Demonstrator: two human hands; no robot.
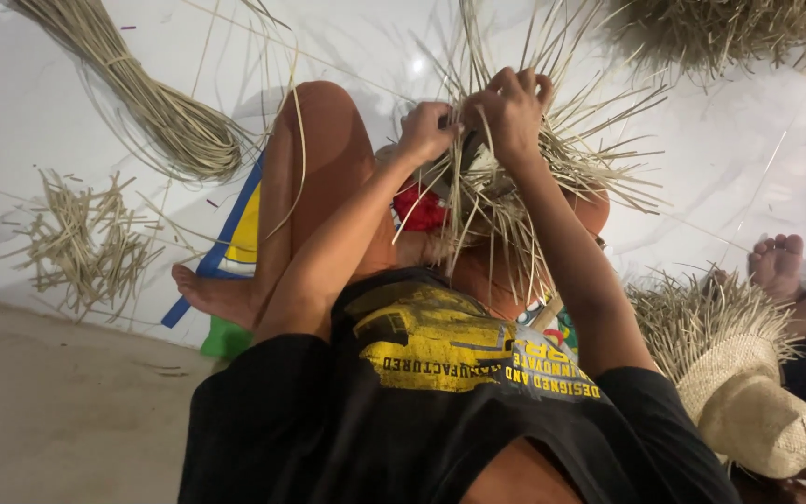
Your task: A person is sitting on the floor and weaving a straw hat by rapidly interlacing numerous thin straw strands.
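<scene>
I sit on the floor with my knees drawn up. A half-woven piece of pale straw (501,191) rests on my knees, with loose strands fanning out in all directions. My left hand (424,131) grips strands at its left side, fingers closed. My right hand (513,107) pinches strands at its top, touching the left hand. A dark object sits between the two hands, mostly hidden. A red patch (419,210) shows beneath the weaving.
A long bundle of straw (156,112) lies at the upper left, and a pile of short cut pieces (86,243) at the left. Another person's foot (776,263) and a woven straw hat (748,392) with a loose fringe are at the right. A coloured cloth (235,247) lies under my leg.
</scene>
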